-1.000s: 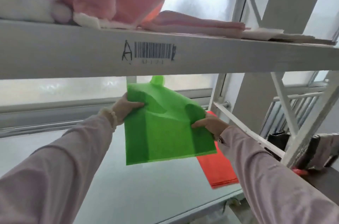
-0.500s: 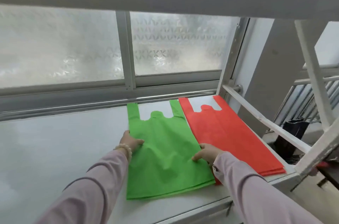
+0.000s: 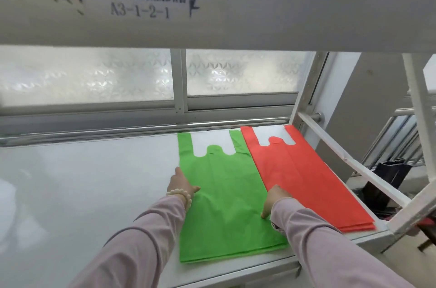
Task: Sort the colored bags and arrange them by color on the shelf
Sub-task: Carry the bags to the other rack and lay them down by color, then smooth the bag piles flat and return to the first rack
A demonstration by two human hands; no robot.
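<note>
A green bag point(image 3: 226, 205) lies flat on the white shelf point(image 3: 82, 193), handles toward the window. Right beside it, a stack of red bags point(image 3: 304, 179) lies flat in the shelf's right corner, edges touching or nearly so. My left hand point(image 3: 180, 185) rests on the green bag's left edge, thumb on the fabric. My right hand point(image 3: 274, 199) presses on its right edge where it meets the red stack, fingers spread flat. Neither hand grips the bag.
The upper shelf beam point(image 3: 236, 4) with a barcode label hangs low across the top. A frosted window point(image 3: 118, 79) backs the shelf. White diagonal frame bars point(image 3: 349, 160) close the right side, with dark objects point(image 3: 389, 174) beyond them.
The green bag was held up in both hands one second ago; now it lies flat beside the red stack. Since half a second ago it has been straightened, and the view has moved closer.
</note>
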